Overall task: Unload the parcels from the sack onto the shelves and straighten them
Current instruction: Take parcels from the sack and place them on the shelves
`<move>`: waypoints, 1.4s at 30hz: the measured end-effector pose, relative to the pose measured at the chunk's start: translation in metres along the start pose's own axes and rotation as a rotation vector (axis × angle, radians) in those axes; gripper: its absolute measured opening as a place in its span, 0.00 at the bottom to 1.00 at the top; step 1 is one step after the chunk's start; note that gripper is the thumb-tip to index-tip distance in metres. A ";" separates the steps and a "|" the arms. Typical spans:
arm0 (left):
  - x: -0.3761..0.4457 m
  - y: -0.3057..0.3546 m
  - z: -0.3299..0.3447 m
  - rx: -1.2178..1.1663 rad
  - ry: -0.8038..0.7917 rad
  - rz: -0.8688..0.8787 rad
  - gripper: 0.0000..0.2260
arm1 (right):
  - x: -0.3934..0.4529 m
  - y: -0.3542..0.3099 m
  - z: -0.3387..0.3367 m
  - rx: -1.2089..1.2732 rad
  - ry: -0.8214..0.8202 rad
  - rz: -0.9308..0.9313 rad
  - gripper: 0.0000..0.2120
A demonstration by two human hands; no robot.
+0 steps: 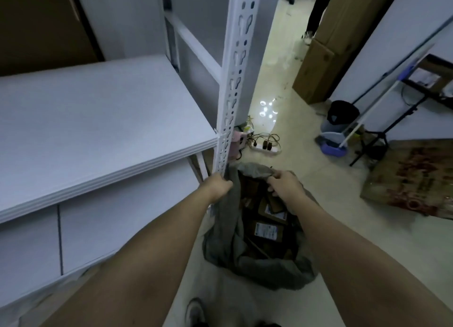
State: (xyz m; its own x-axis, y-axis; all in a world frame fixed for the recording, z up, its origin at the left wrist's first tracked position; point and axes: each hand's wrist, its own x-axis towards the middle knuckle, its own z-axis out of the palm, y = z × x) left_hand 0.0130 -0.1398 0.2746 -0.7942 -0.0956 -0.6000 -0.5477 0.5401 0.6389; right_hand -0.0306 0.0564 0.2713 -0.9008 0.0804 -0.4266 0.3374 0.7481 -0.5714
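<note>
While a grey sack (247,253) stands open on the pale floor (343,228) beside the white shelving's slotted post (232,81), its rim is pinched at both sides. The left hand (219,185) is curled in a tight grip on the rim next to the post; the right hand (285,183) is curled on the far rim. Brown labelled parcels (266,226) are seen piled inside. A bare white shelf (93,120) is seen at the left.

Nothing's actually readable here, the white shipping labels (265,230) on the brown cardboard parcels (267,228) are just blur.
</note>
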 end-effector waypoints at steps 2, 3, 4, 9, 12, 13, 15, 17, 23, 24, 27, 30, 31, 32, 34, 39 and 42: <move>0.010 0.009 0.022 -0.057 -0.115 -0.080 0.16 | 0.020 0.021 -0.008 0.026 -0.037 0.044 0.08; 0.016 0.013 0.033 -0.084 -0.145 -0.113 0.16 | 0.031 0.032 -0.013 0.025 -0.066 0.053 0.08; 0.021 0.016 0.045 -0.098 -0.160 -0.141 0.18 | 0.041 0.043 -0.017 0.014 -0.099 0.059 0.09; 0.056 0.033 0.105 -0.306 -0.069 -0.226 0.20 | 0.095 0.095 -0.029 -0.154 -0.257 0.031 0.12; 0.077 0.040 0.147 -0.457 0.015 -0.265 0.22 | 0.126 0.128 -0.033 -0.247 -0.350 0.018 0.13; 0.084 0.043 0.162 -0.496 0.028 -0.303 0.22 | 0.138 0.140 -0.034 -0.255 -0.383 0.022 0.11; 0.093 0.046 0.187 -0.536 0.014 -0.391 0.18 | 0.154 0.162 -0.032 -0.249 -0.410 0.046 0.11; 0.108 0.045 0.214 -0.577 0.009 -0.459 0.16 | 0.168 0.185 -0.028 -0.250 -0.426 0.068 0.13; 0.169 0.019 0.290 -0.770 0.042 -0.589 0.21 | 0.212 0.260 0.025 -0.123 -0.487 0.227 0.17; 0.181 0.012 0.302 -0.793 0.047 -0.611 0.20 | 0.220 0.272 0.039 -0.062 -0.488 0.249 0.17; 0.223 -0.015 0.344 -0.831 0.023 -0.650 0.19 | 0.249 0.309 0.087 0.071 -0.460 0.307 0.22; 0.263 -0.045 0.385 -0.843 0.001 -0.691 0.19 | 0.278 0.350 0.138 0.102 -0.406 0.384 0.26; 0.276 -0.056 0.398 -0.850 -0.008 -0.703 0.19 | 0.286 0.363 0.154 0.127 -0.382 0.429 0.28; 0.288 -0.066 0.410 -0.854 -0.020 -0.712 0.20 | 0.295 0.374 0.169 0.148 -0.353 0.480 0.31; 0.314 -0.087 0.432 -0.850 -0.041 -0.718 0.21 | 0.314 0.394 0.193 0.177 -0.321 0.560 0.34; 0.371 -0.124 0.472 -0.831 -0.033 -0.642 0.17 | 0.365 0.442 0.240 0.132 -0.391 0.605 0.28; 0.397 -0.133 0.487 -0.852 -0.015 -0.616 0.15 | 0.387 0.461 0.261 0.264 -0.350 0.661 0.24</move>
State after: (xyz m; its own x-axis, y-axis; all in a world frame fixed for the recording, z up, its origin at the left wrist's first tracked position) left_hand -0.1008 0.1576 -0.2830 -0.3156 -0.1404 -0.9385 -0.8643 -0.3657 0.3453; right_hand -0.1525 0.2608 -0.3403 -0.3677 0.2092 -0.9061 0.8657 0.4330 -0.2513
